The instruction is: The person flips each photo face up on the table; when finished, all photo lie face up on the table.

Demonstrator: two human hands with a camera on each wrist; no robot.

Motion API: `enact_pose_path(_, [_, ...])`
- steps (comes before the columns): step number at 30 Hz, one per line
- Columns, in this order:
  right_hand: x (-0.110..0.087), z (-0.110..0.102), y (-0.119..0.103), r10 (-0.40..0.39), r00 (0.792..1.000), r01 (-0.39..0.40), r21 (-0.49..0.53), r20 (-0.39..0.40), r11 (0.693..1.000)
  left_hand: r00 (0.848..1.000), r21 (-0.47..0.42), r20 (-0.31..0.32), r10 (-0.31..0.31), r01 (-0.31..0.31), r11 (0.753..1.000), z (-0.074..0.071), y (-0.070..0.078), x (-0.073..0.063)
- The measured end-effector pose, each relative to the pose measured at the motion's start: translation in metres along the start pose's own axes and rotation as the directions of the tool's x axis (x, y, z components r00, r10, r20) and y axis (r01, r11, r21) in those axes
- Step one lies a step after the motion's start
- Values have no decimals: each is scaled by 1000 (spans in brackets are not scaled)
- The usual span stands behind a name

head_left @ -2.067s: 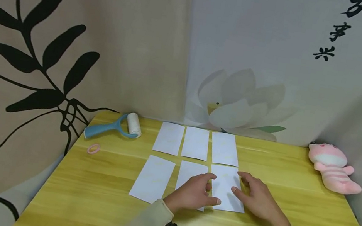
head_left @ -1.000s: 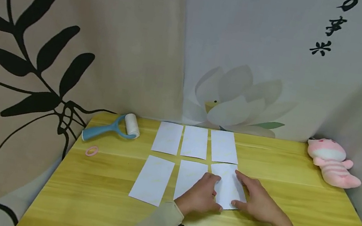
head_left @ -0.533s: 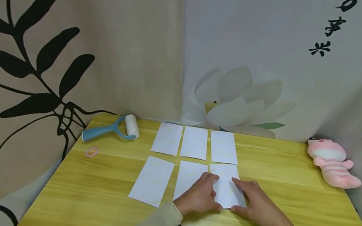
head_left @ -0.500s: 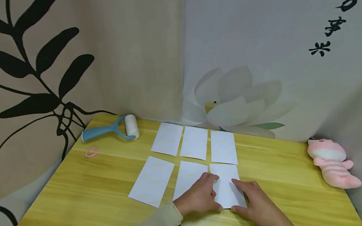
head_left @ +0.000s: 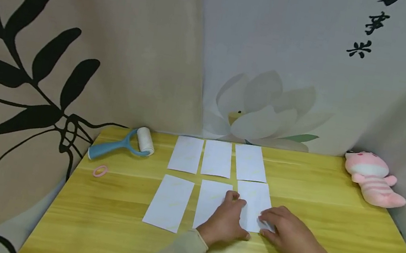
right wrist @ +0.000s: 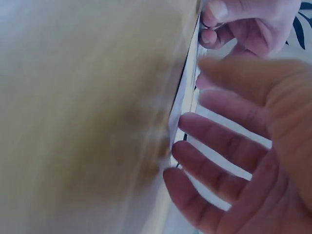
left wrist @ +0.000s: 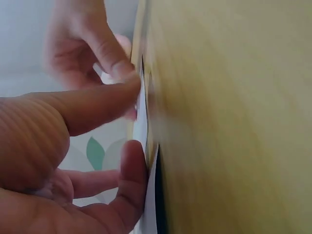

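Observation:
In the head view, the front-right white card [head_left: 254, 197] lies between both hands. My left hand [head_left: 224, 221] holds its left side, the thumb at the near edge and the fingers bent by the left edge. My right hand [head_left: 294, 236] pinches its near right corner between thumb and bent fingers, partly hiding that corner. In the left wrist view, the card [left wrist: 141, 124] shows edge-on past the left thumb. The right wrist view shows several right fingers [right wrist: 219, 141] reaching to the card's edge. The front-middle card [head_left: 211, 200] is partly covered by the left hand.
Three cards [head_left: 217, 159] form a back row on the wooden table [head_left: 114, 218], and another card [head_left: 168, 203] lies front left. A blue-handled lint roller [head_left: 115, 147] and a pink ring [head_left: 100, 171] are at the left. A pink plush toy [head_left: 374, 180] sits back right.
The right fingers have bent in closer to the thumb at the near right corner. The front-right card has shifted slightly, and the left hand has stayed at its left side.

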State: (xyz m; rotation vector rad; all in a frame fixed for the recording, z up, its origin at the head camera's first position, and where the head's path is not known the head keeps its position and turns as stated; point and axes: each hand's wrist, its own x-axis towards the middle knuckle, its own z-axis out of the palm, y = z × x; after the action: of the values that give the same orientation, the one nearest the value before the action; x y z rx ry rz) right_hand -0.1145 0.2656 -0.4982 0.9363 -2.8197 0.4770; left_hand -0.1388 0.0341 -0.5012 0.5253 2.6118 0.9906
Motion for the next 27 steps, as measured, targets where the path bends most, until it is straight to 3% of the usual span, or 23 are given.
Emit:
enact_pose_path(3, [1,-2,-1,84,994,-86,18,71,996,1000,22,-3,-8,8,1000,-2,1,0])
enact_pose_path(7, [6,-5,0,139,982,-147,57,128,987,999,-73,4,-42,42,996,-5,0,1])
enact_pose_path(11, [10,-8,4,157,978,-167,63,135,984,999,-126,-3,-44,43,991,-6,-3,1])
enact_pose_path(15, [21,-13,14,170,980,-181,95,105,979,1000,-57,-12,-27,27,998,-4,-4,1])
enact_pose_path(19, [41,-10,37,193,977,-205,163,86,965,1000,45,-11,-18,19,999,-4,-2,0])
enact_pose_path(22, [53,-4,55,224,969,-241,193,105,951,1000,67,-6,-18,19,998,-3,1,-1])
enact_pose_path(27, [59,0,65,251,957,-277,192,148,941,1000,64,-7,-10,11,998,-2,2,-1])
